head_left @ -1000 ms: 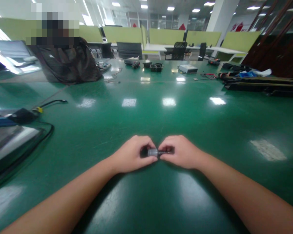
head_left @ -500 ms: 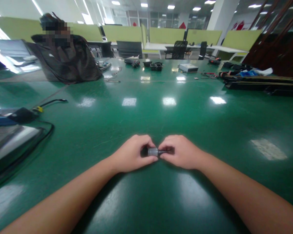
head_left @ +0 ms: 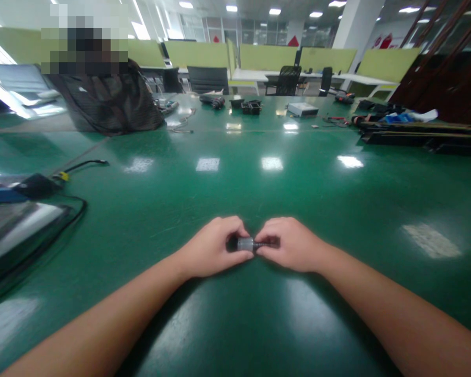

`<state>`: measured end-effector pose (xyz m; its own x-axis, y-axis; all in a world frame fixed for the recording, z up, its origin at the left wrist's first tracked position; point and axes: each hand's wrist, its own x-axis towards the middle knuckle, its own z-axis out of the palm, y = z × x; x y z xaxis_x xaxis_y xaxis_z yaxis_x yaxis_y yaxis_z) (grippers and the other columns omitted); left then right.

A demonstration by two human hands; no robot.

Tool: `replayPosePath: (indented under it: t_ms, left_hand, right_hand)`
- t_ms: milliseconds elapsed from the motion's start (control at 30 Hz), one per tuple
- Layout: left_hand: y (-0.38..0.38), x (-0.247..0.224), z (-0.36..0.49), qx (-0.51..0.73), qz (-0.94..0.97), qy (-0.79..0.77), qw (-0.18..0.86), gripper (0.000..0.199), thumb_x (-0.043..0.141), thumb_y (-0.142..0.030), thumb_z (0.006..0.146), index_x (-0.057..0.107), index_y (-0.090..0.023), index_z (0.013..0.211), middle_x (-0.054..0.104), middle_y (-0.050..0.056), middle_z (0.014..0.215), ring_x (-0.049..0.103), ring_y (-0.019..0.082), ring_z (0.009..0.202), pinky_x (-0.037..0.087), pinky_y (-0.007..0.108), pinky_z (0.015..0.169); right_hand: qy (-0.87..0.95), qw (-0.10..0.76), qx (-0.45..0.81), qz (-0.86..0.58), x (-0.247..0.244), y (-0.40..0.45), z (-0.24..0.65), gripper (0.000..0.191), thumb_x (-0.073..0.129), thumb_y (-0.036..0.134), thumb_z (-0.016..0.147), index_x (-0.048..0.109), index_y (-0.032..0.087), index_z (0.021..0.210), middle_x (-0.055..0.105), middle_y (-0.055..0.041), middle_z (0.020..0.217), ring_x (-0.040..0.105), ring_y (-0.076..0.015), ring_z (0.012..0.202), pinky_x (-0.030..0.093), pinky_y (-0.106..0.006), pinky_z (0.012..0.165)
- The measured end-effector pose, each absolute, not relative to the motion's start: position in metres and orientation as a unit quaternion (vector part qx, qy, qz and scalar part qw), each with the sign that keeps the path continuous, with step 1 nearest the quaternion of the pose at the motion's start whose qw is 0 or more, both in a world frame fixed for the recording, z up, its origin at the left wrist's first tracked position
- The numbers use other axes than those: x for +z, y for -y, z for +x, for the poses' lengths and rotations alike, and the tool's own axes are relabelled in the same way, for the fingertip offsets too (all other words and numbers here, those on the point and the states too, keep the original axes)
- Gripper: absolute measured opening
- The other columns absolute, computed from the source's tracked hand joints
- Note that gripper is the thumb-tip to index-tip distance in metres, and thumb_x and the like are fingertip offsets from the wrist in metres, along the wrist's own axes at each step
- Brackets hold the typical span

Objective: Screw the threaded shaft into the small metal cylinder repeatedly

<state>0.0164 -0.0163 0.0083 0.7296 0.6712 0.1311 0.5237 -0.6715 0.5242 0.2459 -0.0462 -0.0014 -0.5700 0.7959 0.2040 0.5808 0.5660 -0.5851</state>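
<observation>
Nothing clearly moved: your left hand [head_left: 210, 250] pinches the cylinder [head_left: 245, 244], right hand [head_left: 296, 247] the rod [head_left: 266, 244]; tilting could bind them.

No word, brand or number can be read anywhere. A small pale mark [head_left: 81, 89] sits on the side of the dark bag [head_left: 113, 107], too small to make out. Far back, two red diamond shapes, one near the middle [head_left: 216, 39] and a larger one to its right [head_left: 294, 41], show as plain red patches. On the white wall further right are a red shape [head_left: 386, 41] and a round reddish mark [head_left: 376, 44], both too blurred to tell as letters or a picture. Tiny marks on the metal cylinder [head_left: 245, 244] in the left hand [head_left: 210, 248] are likewise illegible.
</observation>
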Motion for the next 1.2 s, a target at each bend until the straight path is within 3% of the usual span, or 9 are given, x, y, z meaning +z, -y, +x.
replayPosePath:
  t_ms: [467,733,1200]
  left_hand:
    - [0.0166,0.007,0.0143,0.163,0.902,-0.331,0.227,0.024,0.076,-0.038,0.081,0.064,-0.02,0.09,0.065,0.0,0.085,0.06,0.017,0.074,0.041,0.029,0.07]
    - [0.0173,0.0073,0.0157,0.165,0.902,-0.33,0.226,0.024,0.077,-0.037,0.078,0.063,-0.019,0.086,0.066,0.0,0.083,0.06,0.016,0.074,0.041,0.028,0.071]
    - [0.0155,0.0061,0.014,0.162,0.9,-0.33,0.233,0.023,0.075,-0.037,0.08,0.064,-0.02,0.088,0.066,-0.001,0.084,0.061,0.017,0.075,0.042,0.029,0.072]
  right_hand:
    - [0.847,0.227,0.246,-0.412,0.0005,0.0467,0.2496,0.009,0.072,0.018,0.081,0.076,0.018,0.089,0.071,-0.0021,0.081,0.061,-0.0138,0.072,0.044,-0.025,0.068]
    - [0.858,0.231,0.231,-0.396,-0.0015,0.0453,0.2513,0.009,0.071,0.018,0.083,0.075,0.018,0.09,0.072,-0.0039,0.087,0.063,-0.0175,0.084,0.046,-0.028,0.077]
    - [0.864,0.216,0.22,-0.398,-0.0001,0.0446,0.2535,0.008,0.07,0.019,0.083,0.075,0.019,0.09,0.072,-0.0035,0.085,0.063,-0.0177,0.082,0.046,-0.03,0.079]
